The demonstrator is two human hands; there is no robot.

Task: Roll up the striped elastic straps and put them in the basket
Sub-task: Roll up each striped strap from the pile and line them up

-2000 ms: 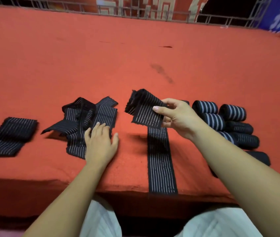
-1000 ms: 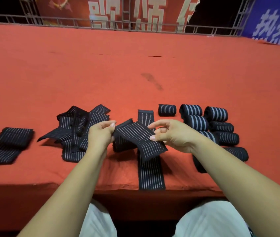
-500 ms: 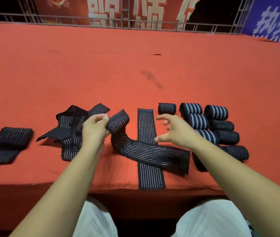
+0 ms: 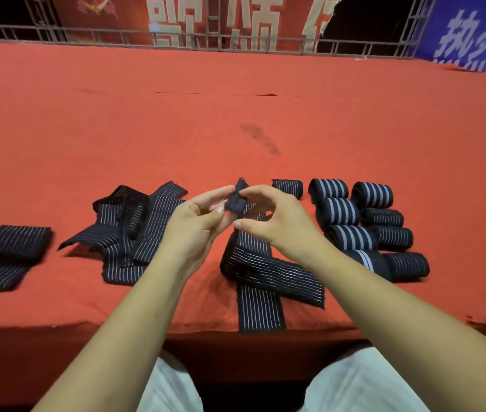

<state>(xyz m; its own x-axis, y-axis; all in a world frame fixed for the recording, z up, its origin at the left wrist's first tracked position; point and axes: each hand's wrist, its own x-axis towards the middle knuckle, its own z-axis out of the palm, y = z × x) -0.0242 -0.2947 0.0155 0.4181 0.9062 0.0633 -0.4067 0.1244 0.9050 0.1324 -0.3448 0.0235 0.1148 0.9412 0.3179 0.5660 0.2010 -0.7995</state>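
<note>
My left hand (image 4: 189,230) and right hand (image 4: 277,224) both pinch the bunched end of a pinstriped black elastic strap (image 4: 268,272), its flat length draped across the red cloth (image 4: 236,129).

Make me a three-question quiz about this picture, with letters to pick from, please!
1. Where are the rolled straps? A: on the person's right. B: on the person's left. C: in a basket.
2. What colour is the table cloth? A: blue. B: green. C: red.
3. What is happening to the end of the loose strap? A: it lies flat. B: two hands pinch it in the air. C: it is rolled up tight.

Answers:
1 A, the rolls sit in rows just past the right hand.
2 C, the table cloth is red.
3 B, the left hand and the right hand pinch the end above the cloth.
</note>
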